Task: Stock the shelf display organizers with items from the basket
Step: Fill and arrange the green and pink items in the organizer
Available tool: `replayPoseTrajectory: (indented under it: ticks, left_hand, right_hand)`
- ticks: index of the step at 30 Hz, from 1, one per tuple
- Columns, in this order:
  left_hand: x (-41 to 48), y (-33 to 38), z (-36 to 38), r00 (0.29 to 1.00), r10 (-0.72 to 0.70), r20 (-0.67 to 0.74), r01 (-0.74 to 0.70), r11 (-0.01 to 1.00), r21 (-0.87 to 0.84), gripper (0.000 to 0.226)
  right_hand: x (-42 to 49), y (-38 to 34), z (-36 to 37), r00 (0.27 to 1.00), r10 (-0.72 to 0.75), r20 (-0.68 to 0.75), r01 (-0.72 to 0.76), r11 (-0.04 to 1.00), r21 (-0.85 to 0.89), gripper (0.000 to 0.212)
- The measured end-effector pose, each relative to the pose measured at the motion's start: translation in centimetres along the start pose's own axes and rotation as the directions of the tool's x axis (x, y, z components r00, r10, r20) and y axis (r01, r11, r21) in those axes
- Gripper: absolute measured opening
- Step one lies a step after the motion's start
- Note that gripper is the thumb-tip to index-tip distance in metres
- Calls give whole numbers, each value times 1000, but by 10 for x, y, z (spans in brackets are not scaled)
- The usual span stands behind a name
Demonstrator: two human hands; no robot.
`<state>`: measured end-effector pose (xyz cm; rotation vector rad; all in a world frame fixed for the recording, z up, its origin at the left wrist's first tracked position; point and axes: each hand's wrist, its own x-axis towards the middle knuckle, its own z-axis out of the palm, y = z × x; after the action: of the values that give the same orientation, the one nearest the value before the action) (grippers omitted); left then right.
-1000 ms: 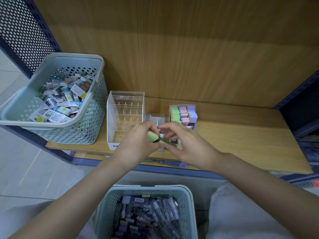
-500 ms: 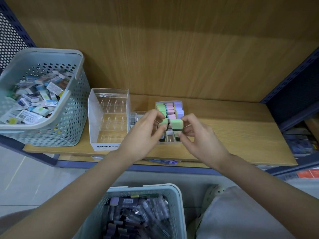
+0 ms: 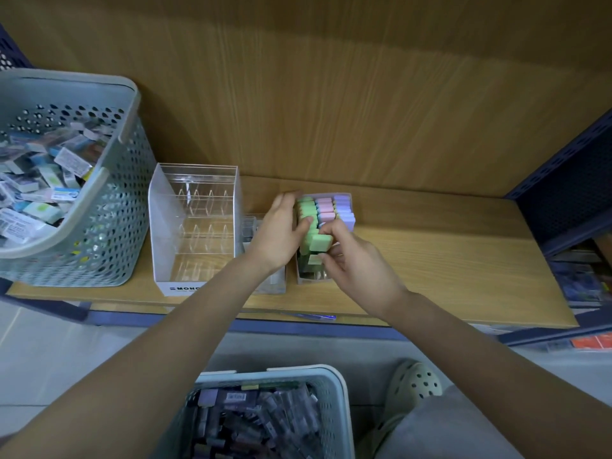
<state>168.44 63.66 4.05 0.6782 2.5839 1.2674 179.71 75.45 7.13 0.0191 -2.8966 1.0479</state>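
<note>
Head camera looks down, apparently close, onto the shelf (image 3: 447,260).

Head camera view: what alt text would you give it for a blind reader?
A person's right hand pinches a green eraser over a small tray of green, pink and purple erasers on a wooden shelf, while the left hand holds the tray's side. A clear organizer and a grey basket of packets stand to the left; another basket sits below.
</note>
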Motion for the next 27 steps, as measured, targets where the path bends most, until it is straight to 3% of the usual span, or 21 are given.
replayPoseTrajectory:
  ticks: [9,13,20,24,27]
  left_hand:
    - [1,-3,1,999,35,-21,-35,999,1,45]
    - [1,-2,1,1000,28,-6,-28,999,16,46]
    - [0,5,-10,995,67,67,-78,982,171,40]
    - [-19,14,-28,983,167,72,-182,899,398,40]
    - [-62,15,-44,943,332,15,-302,839,452,34]
  right_hand:
    - [7,11,23,995,-60,-77,36,958,-286,23]
    - [8,13,22,977,-161,-139,84,894,-441,26]
    - [9,6,21,948,-269,-169,117,790,-602,27]
    - [-5,3,23,952,-291,-100,155,735,-660,43]
    - [-22,-4,23,935,-329,-135,168,742,-649,47]
